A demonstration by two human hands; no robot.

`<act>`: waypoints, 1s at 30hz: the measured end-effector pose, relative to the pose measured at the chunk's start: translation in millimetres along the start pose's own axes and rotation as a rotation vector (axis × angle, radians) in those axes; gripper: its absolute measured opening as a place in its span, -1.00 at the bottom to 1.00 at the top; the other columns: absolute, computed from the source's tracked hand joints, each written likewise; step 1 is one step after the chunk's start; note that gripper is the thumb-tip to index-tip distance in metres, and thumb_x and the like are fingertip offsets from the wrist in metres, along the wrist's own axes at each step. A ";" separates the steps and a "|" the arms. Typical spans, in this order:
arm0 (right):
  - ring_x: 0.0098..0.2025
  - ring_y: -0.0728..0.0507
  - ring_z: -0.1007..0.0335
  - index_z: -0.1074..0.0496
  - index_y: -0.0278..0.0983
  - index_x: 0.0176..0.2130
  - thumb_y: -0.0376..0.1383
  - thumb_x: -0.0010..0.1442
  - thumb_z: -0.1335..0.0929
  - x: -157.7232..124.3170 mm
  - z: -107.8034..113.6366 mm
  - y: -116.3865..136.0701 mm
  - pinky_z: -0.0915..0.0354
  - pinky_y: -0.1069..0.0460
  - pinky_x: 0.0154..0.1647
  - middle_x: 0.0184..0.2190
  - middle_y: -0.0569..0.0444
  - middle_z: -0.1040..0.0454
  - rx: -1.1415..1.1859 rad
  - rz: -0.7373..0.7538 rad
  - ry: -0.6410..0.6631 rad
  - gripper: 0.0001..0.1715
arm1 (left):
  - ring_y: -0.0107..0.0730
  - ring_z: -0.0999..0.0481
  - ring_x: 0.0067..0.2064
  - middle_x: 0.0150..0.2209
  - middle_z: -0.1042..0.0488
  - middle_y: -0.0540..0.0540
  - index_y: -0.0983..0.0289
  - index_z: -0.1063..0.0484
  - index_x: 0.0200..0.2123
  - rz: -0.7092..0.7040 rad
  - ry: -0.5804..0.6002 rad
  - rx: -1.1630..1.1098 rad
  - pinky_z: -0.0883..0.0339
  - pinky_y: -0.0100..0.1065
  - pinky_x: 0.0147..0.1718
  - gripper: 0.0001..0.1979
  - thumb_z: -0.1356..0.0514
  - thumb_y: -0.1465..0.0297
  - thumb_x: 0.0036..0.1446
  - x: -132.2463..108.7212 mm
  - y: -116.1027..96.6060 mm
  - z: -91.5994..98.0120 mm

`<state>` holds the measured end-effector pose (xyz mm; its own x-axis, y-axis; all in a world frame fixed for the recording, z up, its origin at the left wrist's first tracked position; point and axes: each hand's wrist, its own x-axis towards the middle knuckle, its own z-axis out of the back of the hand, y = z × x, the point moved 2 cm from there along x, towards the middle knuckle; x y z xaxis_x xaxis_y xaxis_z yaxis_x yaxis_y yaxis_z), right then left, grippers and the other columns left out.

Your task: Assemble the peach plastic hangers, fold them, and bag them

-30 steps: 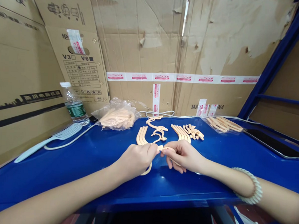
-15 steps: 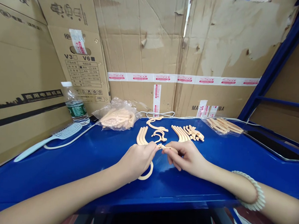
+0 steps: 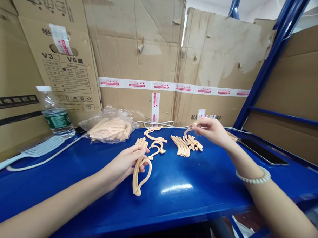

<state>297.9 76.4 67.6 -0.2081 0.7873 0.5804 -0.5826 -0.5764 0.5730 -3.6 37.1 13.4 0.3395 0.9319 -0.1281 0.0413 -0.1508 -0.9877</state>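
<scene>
"How is the left hand [image 3: 128,161] holding its load?"

"Thumb over the top, fingers curled beneath. It has closed on a long strip [image 3: 134,179] and a curved strip [image 3: 149,170], which meet at their lower end. Whether that end touches the blue table [image 3: 206,186], I can't tell."

"Good hold?"

"I'd say so, if it's kept light. Squeezing hard could strain the place where the two strips meet (thin parts like these look easy to twist)."

"And the right hand [image 3: 211,131]?"

"It's up over the heap of small pieces [image 3: 197,144] at the back of the table. Thumb and fingertips are pinched together on a small pale piece [image 3: 195,124]. Only a tip shows, so I can't make out its shape."

"What about the bent piece [image 3: 186,135] just below those fingers?"

"I can't tell whether it's caught in the pinch or only near it. Lifting straight up would be wise, so that nothing else drags along."

"Anything else to mind?"

"The row of strips [image 3: 181,147] beside the heap. A low forearm could scatter it, so I'd carry the small piece back high."
</scene>
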 end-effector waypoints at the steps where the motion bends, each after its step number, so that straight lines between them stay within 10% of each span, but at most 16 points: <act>1: -0.36 -0.11 -0.43 -0.58 -0.27 -0.34 -0.22 0.13 -0.38 2.8 3.9 -7.8 -0.37 -0.02 -0.35 -0.34 -0.05 -0.53 -0.144 0.039 -0.008 -0.81 | -0.49 -0.44 -0.47 -0.46 -0.45 0.05 0.32 -0.32 -0.20 0.018 -0.006 -0.011 -0.36 -0.50 -0.45 -0.89 -0.08 0.38 0.29 -0.1 -1.1 1.7; 10: -0.31 -0.13 -0.50 -0.61 -0.31 -0.37 -0.60 -0.07 -0.30 6.4 -4.8 -50.4 -0.37 0.04 -0.30 -0.32 -0.06 -0.60 -0.640 -0.033 0.385 -0.63 | -0.31 -0.62 -0.28 -0.22 -0.58 0.19 0.31 -0.37 -0.17 0.036 -0.044 -0.065 -0.51 -0.37 -0.27 -0.90 -0.15 0.41 0.26 -1.0 -5.0 8.9; 16: -0.23 -0.17 -0.51 -0.58 -0.32 -0.29 -0.69 -0.11 -0.22 1.9 -7.7 -39.3 -0.38 0.00 -0.23 -0.28 -0.06 -0.58 -0.683 -0.011 0.373 -0.48 | -0.28 -0.63 -0.28 -0.18 -0.58 0.23 0.33 -0.38 -0.18 0.004 -0.116 -0.108 -0.54 -0.35 -0.30 -0.92 -0.15 0.47 0.26 -6.1 -14.3 3.6; 21: 0.01 -0.19 -0.36 -0.39 -0.29 0.06 -0.43 0.22 -0.25 -20.7 -40.1 30.9 -0.33 -0.14 0.02 -0.04 -0.12 -0.44 -0.383 0.497 -0.013 -0.59 | -0.29 -0.63 -0.32 -0.22 -0.58 0.22 0.34 -0.37 -0.20 -0.076 -0.119 -0.121 -0.54 -0.32 -0.29 -0.94 -0.13 0.48 0.27 -6.2 -15.4 1.8; 26: 0.15 -0.27 -0.22 -0.28 -0.33 0.17 -0.20 0.28 -0.30 -53.0 -84.1 75.4 -0.17 -0.20 0.15 0.06 -0.13 -0.42 -0.472 0.916 0.182 -0.49 | -0.29 -0.62 -0.33 -0.27 -0.57 0.19 0.34 -0.35 -0.24 -0.148 -0.087 -0.112 -0.52 -0.32 -0.30 -0.97 -0.14 0.48 0.26 -3.3 -8.9 3.2; 30: 0.13 -0.23 -0.24 -0.41 -0.33 0.01 -0.23 0.33 -0.26 -57.8 -94.6 73.2 -0.11 -0.15 0.16 -0.06 -0.06 -0.51 -0.567 0.976 0.198 -0.67 | -0.30 -0.60 -0.35 -0.30 -0.54 0.14 0.32 -0.31 -0.26 -0.164 -0.085 -0.094 -0.52 -0.25 -0.28 -0.91 -0.17 0.42 0.24 -2.8 -5.4 2.6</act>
<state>192.9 9.4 21.3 -0.8567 0.1077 0.5044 -0.3645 -0.8183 -0.4444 -7.2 36.1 18.8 0.2405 0.9704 0.0228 0.1788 -0.0212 -0.9837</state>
